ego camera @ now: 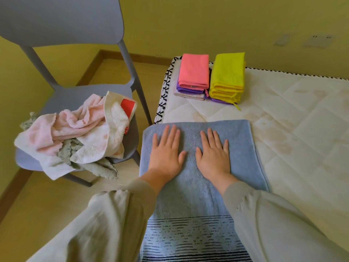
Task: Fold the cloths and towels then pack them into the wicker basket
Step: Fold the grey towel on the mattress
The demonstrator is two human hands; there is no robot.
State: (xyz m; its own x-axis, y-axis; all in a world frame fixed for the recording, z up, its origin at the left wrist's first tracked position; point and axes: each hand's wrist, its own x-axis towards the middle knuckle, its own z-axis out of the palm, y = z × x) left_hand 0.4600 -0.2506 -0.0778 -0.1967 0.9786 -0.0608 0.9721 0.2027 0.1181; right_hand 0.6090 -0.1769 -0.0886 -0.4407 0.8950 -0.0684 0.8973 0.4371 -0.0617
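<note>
Blue terry towel (243, 140) lies on the near corner of the bare mattress (302, 120), with its dark-striped end toward the person. The left hand (166, 152) and the right hand (214, 154) rest on it side by side, palms down. Each grip is spread flat with straight fingers; it pinches nothing and only presses the fabric. I judge this to be smoothing before the next fold.

At the far corner of the mattress stand two folded stacks: a pink cloth (194, 69) on top of purple and pale ones, and just beside it the yellow cloths (227, 72). On the grey chair (62, 21) to the left waits an unfolded heap, with a pink towel (75, 121) and a white towel (105, 140) in it. The wicker basket is not in view.

What could go wrong: the left edge of the blue towel seems to pass over the side of the mattress, so a fold made without holding both corners may come out crooked, or the towel may slide toward the floor. The heap already hangs over the front of the seat, and pulling one piece could drag the others down.
</note>
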